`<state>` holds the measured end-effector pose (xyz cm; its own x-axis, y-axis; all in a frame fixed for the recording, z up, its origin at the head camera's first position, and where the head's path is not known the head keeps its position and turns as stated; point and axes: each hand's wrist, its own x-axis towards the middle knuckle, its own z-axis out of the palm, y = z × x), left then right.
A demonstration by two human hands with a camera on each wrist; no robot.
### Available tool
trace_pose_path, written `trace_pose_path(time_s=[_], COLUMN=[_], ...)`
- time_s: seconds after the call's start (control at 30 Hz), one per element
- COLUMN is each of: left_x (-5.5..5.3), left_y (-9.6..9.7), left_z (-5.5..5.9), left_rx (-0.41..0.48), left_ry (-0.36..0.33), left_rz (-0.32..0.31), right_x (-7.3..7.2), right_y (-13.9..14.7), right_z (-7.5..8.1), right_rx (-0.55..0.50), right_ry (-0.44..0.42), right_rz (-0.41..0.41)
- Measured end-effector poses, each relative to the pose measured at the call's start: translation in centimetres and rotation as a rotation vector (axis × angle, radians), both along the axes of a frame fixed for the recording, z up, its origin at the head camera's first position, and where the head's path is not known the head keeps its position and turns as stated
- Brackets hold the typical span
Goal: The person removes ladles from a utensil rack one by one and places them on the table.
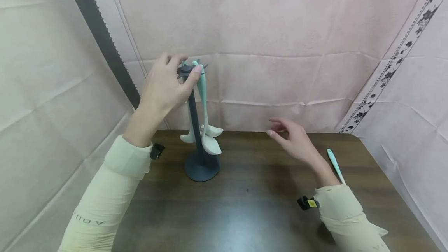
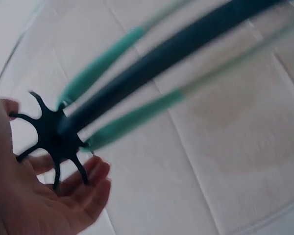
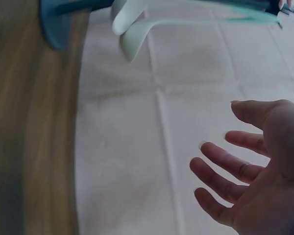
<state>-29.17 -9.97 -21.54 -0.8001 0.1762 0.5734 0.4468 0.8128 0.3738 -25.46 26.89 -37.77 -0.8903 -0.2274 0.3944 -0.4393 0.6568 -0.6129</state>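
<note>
A dark blue utensil stand (image 1: 201,168) with a round base stands upright on the table, left of centre. My left hand (image 1: 166,84) holds its hooked top, thumb on the near right side and fingers reaching over the back. In the left wrist view, the fingers curve around the prongs of the hook ring (image 2: 51,134). Several white-headed utensils with mint-green handles hang from it, among them a ladle (image 1: 211,145). My right hand (image 1: 292,139), fingers relaxed and apart, hovers over the table to the right of the stand, holding nothing.
Another utensil with a mint handle (image 1: 335,162) lies on the brown wooden table (image 1: 245,205) at the right, partly hidden under my right forearm. Pale cloth (image 1: 266,49) hangs behind the table and along both sides.
</note>
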Motion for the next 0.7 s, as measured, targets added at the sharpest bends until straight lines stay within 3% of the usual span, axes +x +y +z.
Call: trace_pose_path(time_s=[0.2,0.33,0.5,0.7], left_x=[0.3,0.1,-0.4,-1.7], left_y=[0.9,0.6,-0.1,-1.2], left_z=[-0.1,-0.3,-0.4,-0.6], left_rx=[0.049,0.042,0.04,0.015], left_ry=[-0.017,0.017,0.046,0.072], left_rz=[0.034,0.007,-0.092,-0.247], right_x=[-0.7,-0.8,-0.8,-0.7], right_y=[-4.4,-6.9,-9.0,-11.6], right_z=[2.6,3.5,4.0,5.2], right_rx=[-0.091,-0.139,-0.16,-0.168], right_ry=[0.139,0.229,0.257,0.209], right_rz=[0.097,0.163,0.218,0.25])
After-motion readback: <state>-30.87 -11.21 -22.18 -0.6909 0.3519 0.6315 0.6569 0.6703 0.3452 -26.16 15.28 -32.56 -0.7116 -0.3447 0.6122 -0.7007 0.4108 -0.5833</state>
